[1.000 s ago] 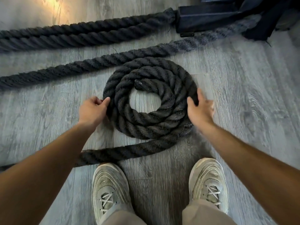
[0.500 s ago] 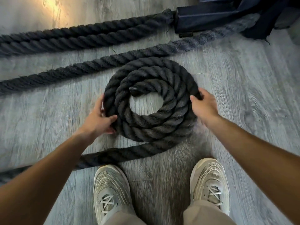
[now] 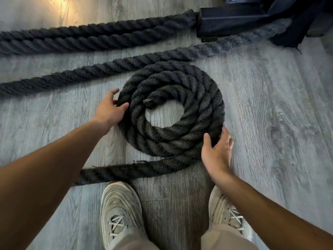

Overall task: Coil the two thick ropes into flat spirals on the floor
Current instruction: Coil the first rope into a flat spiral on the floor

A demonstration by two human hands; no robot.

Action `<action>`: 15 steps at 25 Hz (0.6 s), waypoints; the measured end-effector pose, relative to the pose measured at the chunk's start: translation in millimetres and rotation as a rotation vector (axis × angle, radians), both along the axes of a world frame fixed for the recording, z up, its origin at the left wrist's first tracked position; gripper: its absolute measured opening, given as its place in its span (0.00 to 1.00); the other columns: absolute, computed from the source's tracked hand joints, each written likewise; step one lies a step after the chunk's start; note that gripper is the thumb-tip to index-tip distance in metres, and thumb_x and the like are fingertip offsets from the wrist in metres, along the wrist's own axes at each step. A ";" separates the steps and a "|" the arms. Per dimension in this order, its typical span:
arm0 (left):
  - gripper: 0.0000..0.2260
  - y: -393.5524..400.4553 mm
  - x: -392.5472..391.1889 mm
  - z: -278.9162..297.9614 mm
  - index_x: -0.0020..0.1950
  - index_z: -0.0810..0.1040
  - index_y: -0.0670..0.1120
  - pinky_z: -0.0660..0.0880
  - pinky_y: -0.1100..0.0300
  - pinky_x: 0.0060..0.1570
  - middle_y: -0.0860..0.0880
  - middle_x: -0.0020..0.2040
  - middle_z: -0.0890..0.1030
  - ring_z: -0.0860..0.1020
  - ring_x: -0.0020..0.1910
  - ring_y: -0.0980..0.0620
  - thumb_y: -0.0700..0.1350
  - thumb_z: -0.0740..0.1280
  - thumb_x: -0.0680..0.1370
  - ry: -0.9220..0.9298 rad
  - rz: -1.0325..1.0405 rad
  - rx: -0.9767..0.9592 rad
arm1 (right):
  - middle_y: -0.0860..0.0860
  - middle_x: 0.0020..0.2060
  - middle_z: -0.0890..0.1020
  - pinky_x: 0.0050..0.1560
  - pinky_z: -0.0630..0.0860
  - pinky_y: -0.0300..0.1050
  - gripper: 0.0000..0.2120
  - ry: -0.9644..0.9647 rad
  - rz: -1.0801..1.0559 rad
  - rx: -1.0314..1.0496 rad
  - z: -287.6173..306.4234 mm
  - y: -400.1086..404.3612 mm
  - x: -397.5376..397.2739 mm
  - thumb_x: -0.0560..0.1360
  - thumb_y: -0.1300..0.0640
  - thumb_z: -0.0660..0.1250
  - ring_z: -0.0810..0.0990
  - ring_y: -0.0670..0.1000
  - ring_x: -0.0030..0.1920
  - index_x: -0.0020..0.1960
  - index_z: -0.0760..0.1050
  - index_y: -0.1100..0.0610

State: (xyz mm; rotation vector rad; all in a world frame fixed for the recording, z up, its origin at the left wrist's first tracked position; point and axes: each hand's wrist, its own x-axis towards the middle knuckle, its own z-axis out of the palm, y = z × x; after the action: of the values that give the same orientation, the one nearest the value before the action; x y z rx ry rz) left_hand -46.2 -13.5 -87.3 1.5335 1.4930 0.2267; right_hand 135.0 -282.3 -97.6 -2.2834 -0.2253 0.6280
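Note:
A thick black rope coil (image 3: 180,139) lies flat on the grey wood floor in about three turns, its cut end (image 3: 149,102) at the centre hole. The rope's free tail (image 3: 137,171) runs left from the coil's near edge, under my left forearm. My left hand (image 3: 109,110) rests on the coil's left outer turn, fingers spread. On the lower right of the outer turn, my right hand (image 3: 217,153) presses with thumb and fingers around the rope. A second rope (image 3: 93,36), doubled, lies straight across the far floor.
A single rope strand (image 3: 111,66) runs diagonally between the coil and the doubled rope, nearly touching the coil's far edge. A black metal anchor frame (image 3: 239,18) stands at the top right. My two pale sneakers (image 3: 120,212) stand just behind the rope's tail.
My left hand has slid up the coil's left side. My right hand has dropped from the right side to the lower right. The coil has turned a little, its inner end shifting left.

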 end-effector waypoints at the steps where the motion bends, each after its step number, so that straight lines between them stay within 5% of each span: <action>1: 0.26 -0.3 2.0 1.2 0.75 0.67 0.60 0.79 0.52 0.54 0.52 0.56 0.78 0.80 0.50 0.54 0.49 0.70 0.79 0.026 -0.016 0.005 | 0.57 0.73 0.64 0.57 0.65 0.46 0.31 0.017 0.028 -0.011 0.0 1.5 6.8 0.81 0.50 0.65 0.69 0.59 0.69 0.80 0.56 0.51; 5: 0.30 -20.0 -5.6 5.3 0.78 0.63 0.62 0.82 0.45 0.52 0.47 0.60 0.81 0.82 0.55 0.46 0.45 0.70 0.79 -0.039 0.086 -0.098 | 0.55 0.75 0.64 0.68 0.65 0.51 0.32 0.014 0.126 -0.056 -0.4 17.0 48.0 0.80 0.50 0.66 0.66 0.60 0.72 0.80 0.57 0.45; 9: 0.33 -61.1 -20.8 8.3 0.76 0.61 0.63 0.82 0.55 0.31 0.48 0.58 0.81 0.86 0.43 0.48 0.45 0.73 0.77 -0.050 0.172 -0.268 | 0.48 0.60 0.81 0.58 0.75 0.40 0.28 0.007 0.085 0.060 7.0 54.0 97.3 0.73 0.50 0.75 0.80 0.49 0.59 0.71 0.71 0.48; 12: 0.34 -66.7 -24.4 10.0 0.70 0.64 0.58 0.80 0.57 0.31 0.50 0.56 0.81 0.86 0.39 0.49 0.47 0.80 0.71 0.037 0.129 -0.369 | 0.47 0.52 0.84 0.56 0.79 0.45 0.20 -0.014 0.095 -0.016 13.2 84.8 124.5 0.70 0.45 0.77 0.83 0.48 0.51 0.58 0.79 0.51; 15: 0.40 -35.1 -22.0 12.9 0.76 0.63 0.54 0.78 0.59 0.32 0.49 0.57 0.81 0.83 0.47 0.50 0.48 0.81 0.69 0.037 0.084 -0.268 | 0.50 0.55 0.82 0.44 0.77 0.39 0.19 0.032 0.021 0.021 16.3 80.7 108.7 0.73 0.46 0.73 0.81 0.49 0.50 0.60 0.77 0.52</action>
State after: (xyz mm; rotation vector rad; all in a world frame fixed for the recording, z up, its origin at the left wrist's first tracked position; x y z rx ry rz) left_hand -68.2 -48.5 -74.4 1.2693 1.5503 0.0440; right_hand 243.6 -201.6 -81.3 -2.2516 -0.2394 0.6694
